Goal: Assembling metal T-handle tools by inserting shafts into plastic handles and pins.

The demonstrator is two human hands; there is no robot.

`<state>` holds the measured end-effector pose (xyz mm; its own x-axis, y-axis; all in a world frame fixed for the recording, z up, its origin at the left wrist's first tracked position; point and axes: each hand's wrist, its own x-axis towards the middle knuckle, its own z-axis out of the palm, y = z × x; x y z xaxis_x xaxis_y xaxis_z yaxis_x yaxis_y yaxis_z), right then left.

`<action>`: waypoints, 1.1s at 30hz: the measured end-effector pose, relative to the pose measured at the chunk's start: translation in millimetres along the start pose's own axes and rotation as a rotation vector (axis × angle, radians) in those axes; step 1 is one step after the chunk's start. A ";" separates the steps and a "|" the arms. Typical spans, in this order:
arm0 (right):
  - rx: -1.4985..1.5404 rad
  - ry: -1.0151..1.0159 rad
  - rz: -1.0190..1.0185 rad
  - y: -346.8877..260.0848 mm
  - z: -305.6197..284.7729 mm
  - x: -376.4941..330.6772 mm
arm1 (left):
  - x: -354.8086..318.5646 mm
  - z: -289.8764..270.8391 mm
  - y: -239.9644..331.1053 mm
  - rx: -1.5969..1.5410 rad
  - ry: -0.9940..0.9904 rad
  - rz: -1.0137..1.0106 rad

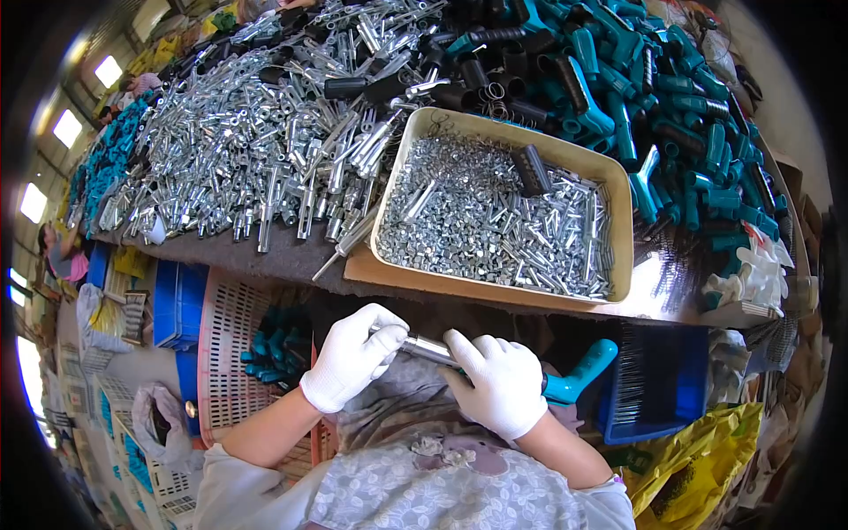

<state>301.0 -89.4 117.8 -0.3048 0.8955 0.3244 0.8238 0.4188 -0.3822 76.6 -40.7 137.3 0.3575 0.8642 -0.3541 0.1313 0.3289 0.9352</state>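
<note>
In front of my body I hold a teal-handled metal tool (430,350) lying roughly level. My right hand (499,380), in a white knit glove, wraps its body, and the bent teal handle sticks out to the right. My left hand (358,353), also gloved, is closed at the left end of the shiny metal shaft, thumb and fingers pinched together. Whether a small part sits inside that pinch is hidden. Just beyond my hands, a cream tray (502,287) on the bench holds small metal nuts, pins and springs, with a black grip piece (531,170) on top.
Metal shafts (256,132) are heaped on the bench's left, teal handles (609,79) on its right. A screwdriver (346,246) overhangs the front edge. Below are a pink-white basket (231,353), a blue bin (649,431) and a yellow sack (707,468). People work far left.
</note>
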 end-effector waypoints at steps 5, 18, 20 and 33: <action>0.804 -0.463 0.195 24.9 -21.0 5.6 | -6.2 -2.4 11.2 0.535 -0.159 0.669; -0.068 -0.042 -0.093 0.3 -4.2 3.4 | -3.7 8.3 10.8 0.094 -0.003 -0.112; -0.013 -0.104 -0.046 1.2 -2.2 2.3 | -3.8 8.1 11.1 0.031 -0.021 -0.194; 0.640 -0.323 0.007 20.6 -19.0 -1.8 | -4.8 -4.9 4.3 0.637 -0.239 0.894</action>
<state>327.6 -85.3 125.7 -0.5083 0.8569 0.0856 0.4144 0.3305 -0.8480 70.9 -41.5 143.0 0.7193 0.5744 0.3907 0.1631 -0.6863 0.7088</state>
